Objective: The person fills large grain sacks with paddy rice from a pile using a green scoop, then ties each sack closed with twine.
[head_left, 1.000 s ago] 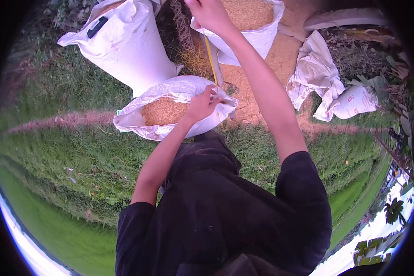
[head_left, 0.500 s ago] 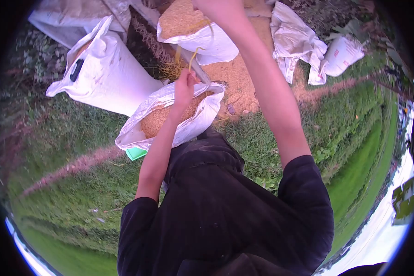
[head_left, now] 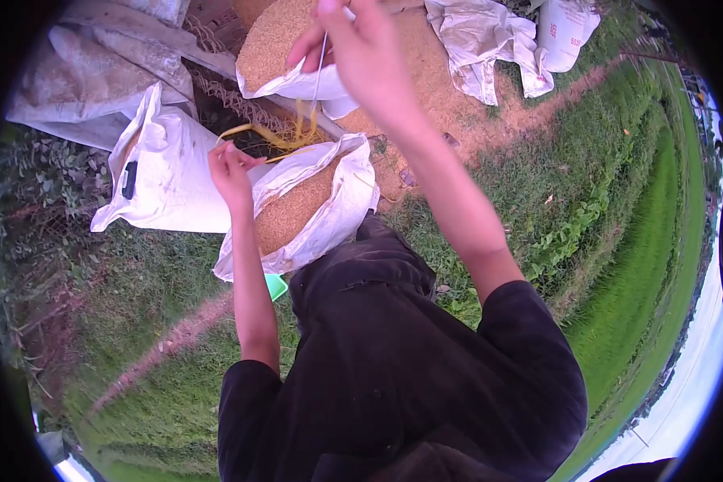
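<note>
My left hand pinches a yellow strand above the left edge of an open white sack filled with tan grain. Higher up, my right hand has its fingers closed on a thin pale strand that hangs down, in front of a second grain-filled sack. A bundle of yellow strands lies between the two open sacks. Left of my left hand leans a tall, full white sack with a dark patch on it.
Loose grain is spread on the ground at the top. Beyond it lie a crumpled white sack and a printed sack. A grey tarp is at upper left, a green scoop-like object by my leg.
My left hand has moved left, away from the middle of the near sack. My right hand has come lower into view. The whole view has shifted and turned somewhat.
</note>
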The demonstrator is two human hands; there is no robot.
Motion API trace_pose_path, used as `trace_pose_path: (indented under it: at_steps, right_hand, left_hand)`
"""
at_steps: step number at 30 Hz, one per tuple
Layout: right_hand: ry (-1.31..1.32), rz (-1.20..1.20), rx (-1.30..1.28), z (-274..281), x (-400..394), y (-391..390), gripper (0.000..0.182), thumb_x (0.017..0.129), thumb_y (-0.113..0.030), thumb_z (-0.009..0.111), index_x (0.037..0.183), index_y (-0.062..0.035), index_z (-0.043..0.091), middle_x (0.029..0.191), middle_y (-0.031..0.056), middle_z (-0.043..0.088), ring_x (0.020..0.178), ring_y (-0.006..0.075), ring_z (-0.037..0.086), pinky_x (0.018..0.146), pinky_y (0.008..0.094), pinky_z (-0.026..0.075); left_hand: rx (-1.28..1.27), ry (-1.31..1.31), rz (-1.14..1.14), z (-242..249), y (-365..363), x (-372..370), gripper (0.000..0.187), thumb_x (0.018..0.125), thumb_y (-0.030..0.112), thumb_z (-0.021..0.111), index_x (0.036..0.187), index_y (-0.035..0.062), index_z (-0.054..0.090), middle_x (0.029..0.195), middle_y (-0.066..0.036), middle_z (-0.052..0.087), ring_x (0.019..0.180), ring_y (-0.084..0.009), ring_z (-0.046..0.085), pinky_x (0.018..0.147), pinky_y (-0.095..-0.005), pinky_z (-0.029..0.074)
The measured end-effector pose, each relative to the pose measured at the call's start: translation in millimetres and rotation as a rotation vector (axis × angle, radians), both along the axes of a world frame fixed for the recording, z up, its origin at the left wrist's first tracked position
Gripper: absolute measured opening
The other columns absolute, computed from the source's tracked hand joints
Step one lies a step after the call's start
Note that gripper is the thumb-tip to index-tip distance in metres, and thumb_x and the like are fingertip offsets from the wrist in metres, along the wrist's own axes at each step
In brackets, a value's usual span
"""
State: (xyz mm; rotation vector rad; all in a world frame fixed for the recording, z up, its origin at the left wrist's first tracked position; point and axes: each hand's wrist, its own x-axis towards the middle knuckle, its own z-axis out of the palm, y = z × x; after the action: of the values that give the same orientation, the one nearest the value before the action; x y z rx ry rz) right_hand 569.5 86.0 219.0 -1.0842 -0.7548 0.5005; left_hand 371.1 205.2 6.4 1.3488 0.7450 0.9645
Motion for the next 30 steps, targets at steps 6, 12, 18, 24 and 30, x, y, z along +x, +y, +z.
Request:
trace_pose_path:
  at_steps: [6, 12, 18, 24, 30]
  right_hand:
    - [-0.151, -0.04, -0.346, -91, -63, -12, 0.019, 0.103, -0.021, 0.042, 0.098, -0.0028, 0.04, 0.071, 0.0078, 0.068, 0.054, 0.0094, 0.054, 0.052, 0.0269, 0.045]
    - [0.354, 0.165, -0.425, -195, -134, -13, 0.018, 0.099, -0.015, 0.049, 0.095, 0.001, 0.043, 0.076, 0.015, 0.065, 0.058, 0.0204, 0.066, 0.05, 0.0311, 0.054]
    - [0.721, 0.176, -0.621, -268, -156, -26, 0.017, 0.096, -0.013, 0.054, 0.092, 0.004, 0.054, 0.089, 0.0186, 0.067, 0.073, 0.0273, 0.072, 0.06, 0.0335, 0.06]
    - [0.761, 0.086, -0.66, -300, -158, -47, 0.021, 0.095, -0.017, 0.059, 0.1, 0.0032, 0.059, 0.091, 0.0173, 0.067, 0.076, 0.0252, 0.071, 0.065, 0.0326, 0.06]
    - [0.823, 0.132, -0.63, -280, -142, -87, 0.033, 0.092, -0.022, 0.064, 0.112, 0.0035, 0.058, 0.093, 0.0143, 0.067, 0.084, 0.0246, 0.07, 0.07, 0.0332, 0.06]
  left_hand:
    - [-0.124, 0.1, 0.209, -13, 10, -68, 0.015, 0.1, 0.01, 0.046, 0.11, -0.0014, 0.046, 0.07, -0.005, 0.048, 0.062, -0.0139, 0.053, 0.066, -0.0399, 0.061]
    - [-0.15, 0.304, 0.132, -15, 10, -132, 0.026, 0.099, 0.008, 0.046, 0.122, -0.003, 0.047, 0.077, -0.009, 0.057, 0.077, -0.0175, 0.062, 0.072, -0.0375, 0.06]
    - [0.64, 0.958, 0.302, -50, -24, -152, 0.064, 0.086, 0.01, 0.059, 0.143, -0.0023, 0.034, 0.132, -0.023, 0.052, 0.128, -0.0357, 0.046, 0.105, -0.0502, 0.038]
    - [1.09, 0.982, -0.439, -1, -82, -97, 0.058, 0.082, 0.017, 0.064, 0.136, 0.0021, 0.047, 0.134, -0.018, 0.052, 0.131, -0.0311, 0.044, 0.109, -0.0433, 0.034]
    - [0.925, 0.972, -0.552, -42, -98, -82, 0.019, 0.082, 0.014, 0.063, 0.098, 0.0059, 0.067, 0.096, -0.009, 0.064, 0.094, -0.0287, 0.062, 0.089, -0.0456, 0.045]
